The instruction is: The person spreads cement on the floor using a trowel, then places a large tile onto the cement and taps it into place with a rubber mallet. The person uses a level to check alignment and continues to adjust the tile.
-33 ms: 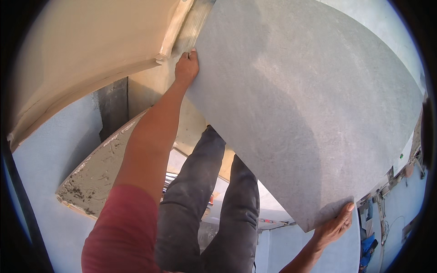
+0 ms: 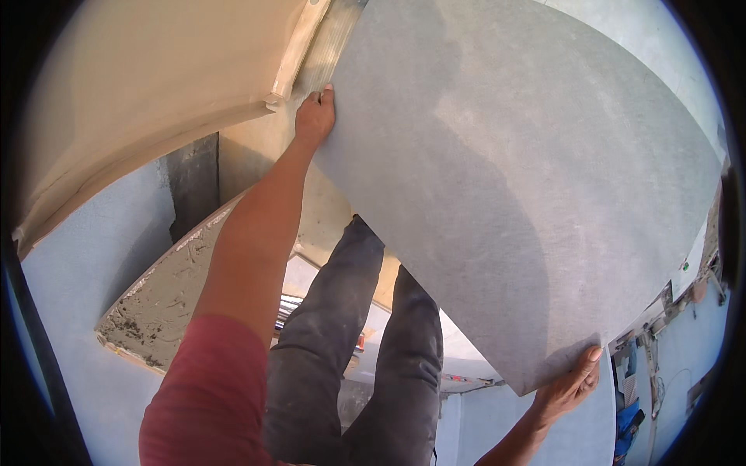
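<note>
Left hand [image 2: 315, 118] is clamped on a flat grey stone-look panel [image 2: 497, 179] at left, right hand [image 2: 569, 386] on its near corner, presumably for balance.

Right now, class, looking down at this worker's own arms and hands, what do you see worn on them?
A plain dark red sleeve covers the left upper arm. The left hand and right hand are ungloved; neither wrist shows a watch. Any right sleeve is out of view.
</note>
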Demonstrator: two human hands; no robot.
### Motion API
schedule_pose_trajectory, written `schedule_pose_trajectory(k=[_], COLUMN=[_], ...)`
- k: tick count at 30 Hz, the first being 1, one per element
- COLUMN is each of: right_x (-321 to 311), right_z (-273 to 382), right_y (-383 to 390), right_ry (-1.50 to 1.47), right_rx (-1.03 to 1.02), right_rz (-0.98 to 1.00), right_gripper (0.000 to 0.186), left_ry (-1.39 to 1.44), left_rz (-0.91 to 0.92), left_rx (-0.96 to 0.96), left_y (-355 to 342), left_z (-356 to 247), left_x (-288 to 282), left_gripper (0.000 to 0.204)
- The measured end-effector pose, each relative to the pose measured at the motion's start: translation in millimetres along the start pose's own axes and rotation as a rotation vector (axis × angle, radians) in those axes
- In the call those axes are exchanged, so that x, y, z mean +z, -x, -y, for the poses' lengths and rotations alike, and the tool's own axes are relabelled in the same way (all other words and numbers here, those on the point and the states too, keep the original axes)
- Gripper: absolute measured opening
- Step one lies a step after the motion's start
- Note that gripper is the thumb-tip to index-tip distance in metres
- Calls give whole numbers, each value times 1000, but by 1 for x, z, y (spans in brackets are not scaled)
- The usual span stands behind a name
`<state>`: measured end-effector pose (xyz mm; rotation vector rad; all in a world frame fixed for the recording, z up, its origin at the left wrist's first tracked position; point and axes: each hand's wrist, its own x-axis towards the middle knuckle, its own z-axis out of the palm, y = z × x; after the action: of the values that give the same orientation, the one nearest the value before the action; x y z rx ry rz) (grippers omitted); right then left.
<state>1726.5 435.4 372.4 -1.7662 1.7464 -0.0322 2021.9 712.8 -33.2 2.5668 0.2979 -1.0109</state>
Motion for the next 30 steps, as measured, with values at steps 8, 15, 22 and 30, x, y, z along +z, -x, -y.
schedule_pose_trajectory(k=[8, 15, 22, 30], right_x=[-43, -167, -245, -291], right_z=[5, -28, -164, -400], right_y=[-9, 49, 87, 108], right_ry=[-104, -211, -385, -555], right_rx=[17, 512, 729, 387], right_rz=[140, 328, 484, 415], right_gripper=[51, 54, 53, 53], left_ry=[-186, -496, -919, -1327], left_rz=[17, 369, 256, 123], left_rx=[219, 354, 530, 528], left_y=[5, 193, 335, 503], left_z=[32, -74, -139, -239], left_x=[-131, -283, -326, -292], left_gripper=[66, 51, 52, 57])
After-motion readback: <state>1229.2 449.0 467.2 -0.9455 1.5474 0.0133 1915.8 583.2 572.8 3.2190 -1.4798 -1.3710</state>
